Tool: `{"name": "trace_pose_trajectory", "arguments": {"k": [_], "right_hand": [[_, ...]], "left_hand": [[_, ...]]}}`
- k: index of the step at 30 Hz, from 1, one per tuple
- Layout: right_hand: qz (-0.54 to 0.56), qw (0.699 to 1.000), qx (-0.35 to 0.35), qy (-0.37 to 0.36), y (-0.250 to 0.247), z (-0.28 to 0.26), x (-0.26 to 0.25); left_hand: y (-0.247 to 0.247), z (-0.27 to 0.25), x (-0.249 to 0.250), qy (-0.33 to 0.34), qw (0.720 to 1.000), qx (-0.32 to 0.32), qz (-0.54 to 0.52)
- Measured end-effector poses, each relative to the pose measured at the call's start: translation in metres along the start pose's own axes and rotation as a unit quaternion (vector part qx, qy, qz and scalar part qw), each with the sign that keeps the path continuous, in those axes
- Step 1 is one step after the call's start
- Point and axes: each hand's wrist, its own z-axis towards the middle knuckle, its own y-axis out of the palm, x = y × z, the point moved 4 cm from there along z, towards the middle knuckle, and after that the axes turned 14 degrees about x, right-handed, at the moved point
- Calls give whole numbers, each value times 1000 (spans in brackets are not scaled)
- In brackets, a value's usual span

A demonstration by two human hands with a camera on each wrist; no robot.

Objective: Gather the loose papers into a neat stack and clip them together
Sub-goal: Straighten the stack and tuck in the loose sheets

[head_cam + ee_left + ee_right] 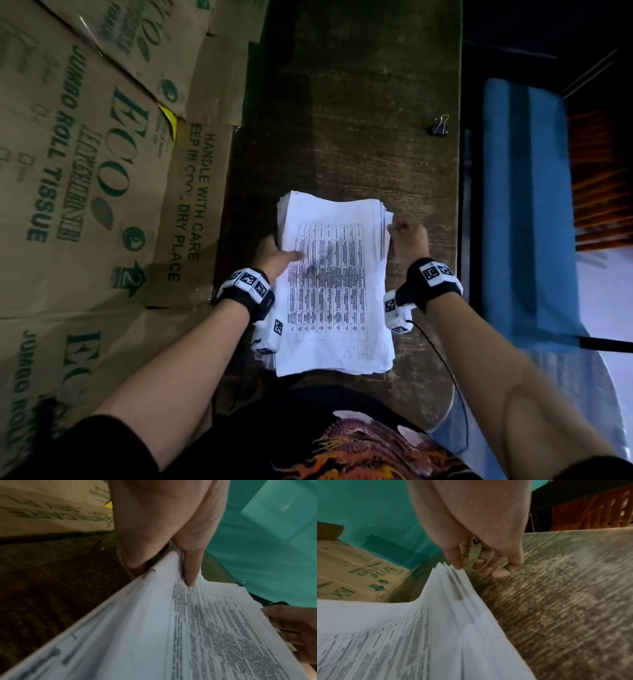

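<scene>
A stack of printed papers (329,274) lies on the dark wooden table (359,120), its edges slightly uneven. My left hand (282,251) grips the stack's left edge, its thumb (190,573) on the top sheet and the fingers underneath, lifting that side of the papers (137,628). My right hand (407,233) is beside the right edge with its fingers curled and holding nothing. Its thumb tip (457,564) touches the fanned far right corner of the papers (402,635). A black binder clip (439,127) lies apart at the table's far right edge.
Cardboard boxes (85,171) stand against the table's left side. A blue surface (524,205) and an orange crate (599,188) lie beyond the right edge. A thin black cable (445,363) runs from my right wrist toward my body.
</scene>
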Motion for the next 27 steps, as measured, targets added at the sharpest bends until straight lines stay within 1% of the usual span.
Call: {"name": "trace_pose_trajectory", "arguments": {"k": [2, 5, 7, 8, 9, 10, 11, 12, 13, 14, 15, 16, 18, 20, 23, 25, 27], "right_hand": [[39, 999, -12, 8, 0, 1, 0], [59, 998, -16, 5, -3, -2, 1], [64, 998, -11, -2, -4, -3, 2], [68, 998, -10, -5, -4, -2, 3], [69, 998, -9, -6, -4, -2, 3], [69, 998, -9, -6, -4, -1, 4], [71, 997, -11, -2, -5, -1, 4], [75, 997, -15, 1, -5, 0, 5], [78, 997, -25, 8, -6, 1, 6], [86, 995, -38, 14, -5, 2, 9], [96, 994, -53, 21, -5, 3, 10], [108, 992, -66, 27, -4, 5, 13], [146, 984, -85, 60, -3, 6, 16], [179, 975, -96, 87, -2, 6, 14], [170, 978, -96, 78, 0, 7, 12], [152, 982, -85, 69, 2, 9, 15], [145, 984, -77, 65, 2, 9, 16]], "left_hand": [[0, -1, -3, -2, 1000, 9, -14], [-2, -3, -6, -8, 999, 39, -16], [-2, -12, 2, 6, 996, 92, 6], [-1, -19, 10, 34, 988, 137, 54], [1, -29, 23, 81, 972, 183, 123], [6, -41, 39, 139, 950, 211, 183], [19, -50, 51, 200, 933, 205, 218], [35, -61, 64, 256, 921, 171, 239], [56, -68, 71, 292, 915, 126, 249], [76, -72, 75, 305, 916, 82, 249], [94, -76, 77, 289, 927, 49, 235], [109, -77, 79, 254, 942, 30, 216], [130, -73, 82, 183, 963, 37, 194], [144, -66, 84, 154, 964, 47, 211], [155, -57, 83, 154, 961, 55, 222], [157, -55, 82, 169, 960, 45, 221], [155, -54, 81, 191, 954, 49, 227]]}}
